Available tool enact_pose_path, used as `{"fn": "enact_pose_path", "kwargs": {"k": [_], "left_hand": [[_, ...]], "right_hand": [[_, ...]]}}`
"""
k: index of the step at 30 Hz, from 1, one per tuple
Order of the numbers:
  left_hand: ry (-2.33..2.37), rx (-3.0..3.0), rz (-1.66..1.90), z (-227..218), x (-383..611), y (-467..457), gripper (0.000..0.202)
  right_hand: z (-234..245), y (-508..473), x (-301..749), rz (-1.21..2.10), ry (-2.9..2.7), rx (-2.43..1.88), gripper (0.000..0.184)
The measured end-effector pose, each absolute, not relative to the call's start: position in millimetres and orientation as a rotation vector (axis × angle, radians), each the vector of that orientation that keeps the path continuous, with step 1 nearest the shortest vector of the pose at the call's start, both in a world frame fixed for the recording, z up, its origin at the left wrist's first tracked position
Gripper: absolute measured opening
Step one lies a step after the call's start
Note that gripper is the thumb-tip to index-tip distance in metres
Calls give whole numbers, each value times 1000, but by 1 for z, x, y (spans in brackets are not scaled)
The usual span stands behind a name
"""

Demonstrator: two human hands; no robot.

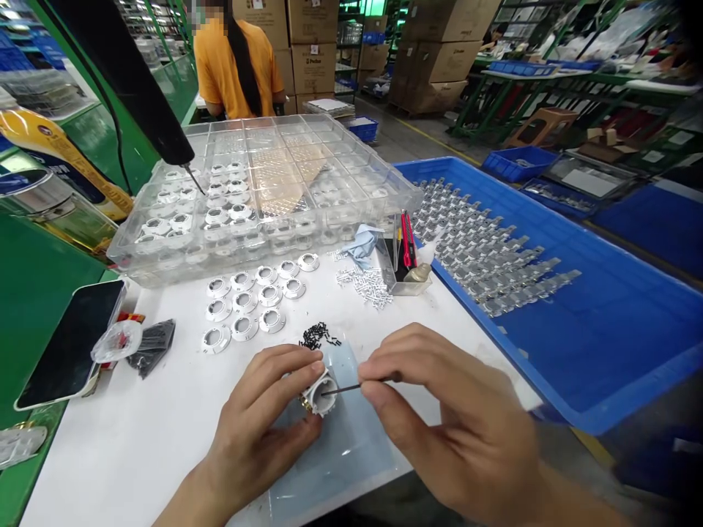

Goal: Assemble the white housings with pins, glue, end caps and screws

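Note:
My left hand [269, 417] is closed around a small white round housing [322, 393], its open end turned to the right. A brass-coloured bit shows at the housing's lower left. Between thumb and fingers, my right hand [450, 410] pinches a thin dark metal rod [351, 388], like a small screwdriver or hex key; its tip reaches inside the housing. Both hands are above a light blue sheet [346, 446]. Just beyond them lies a pile of small black screw-like pieces [318, 335]. White ring-shaped parts [243, 301] stand in rows farther off.
A blue tray [549, 351] with rows of grey-white parts stands right. Clear compartment trays [274, 219] fill the back, below a hanging electric screwdriver [181, 150]. A phone [74, 340] lies left. Small white pieces [365, 285] lie beside a clear box [409, 285]. A person [239, 66] is beyond.

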State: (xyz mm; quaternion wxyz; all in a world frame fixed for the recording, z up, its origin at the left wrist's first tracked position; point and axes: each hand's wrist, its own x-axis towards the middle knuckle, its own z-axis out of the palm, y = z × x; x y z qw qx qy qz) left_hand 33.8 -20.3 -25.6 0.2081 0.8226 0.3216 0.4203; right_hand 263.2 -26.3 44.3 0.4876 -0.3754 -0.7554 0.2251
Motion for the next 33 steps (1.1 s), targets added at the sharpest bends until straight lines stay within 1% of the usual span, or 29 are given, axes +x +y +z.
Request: {"fn": "enact_pose_path", "kwargs": {"k": [10, 13, 18, 21, 23, 25, 28, 30, 33], "left_hand": [[831, 2277, 1229, -24, 37, -20, 52], [832, 2281, 1214, -24, 36, -20, 54], [855, 2288, 1174, -25, 34, -21, 54], [890, 2299, 1139, -25, 32, -20, 54], [911, 2293, 1135, -25, 32, -21, 54], [937, 2268, 1146, -25, 33, -22, 55], [1013, 2155, 1158, -27, 33, -25, 54], [1123, 1958, 1133, -28, 33, -28, 48], [1328, 1498, 1082, -27, 34, -28, 32]], "right_hand": [[34, -21, 253, 541, -1841, -837, 19], [33, -22, 254, 526, -1852, -844, 19], [39, -27, 256, 518, -1855, -840, 20], [47, -29, 267, 498, -1829, -874, 25], [50, -25, 283, 380, -1751, -907, 29], [52, -13, 303, 150, -1641, -946, 29], [51, 14, 334, -187, -1505, -1198, 15], [48, 32, 350, -302, -1499, -1398, 6], [40, 49, 362, -338, -1538, -1522, 13]]}}
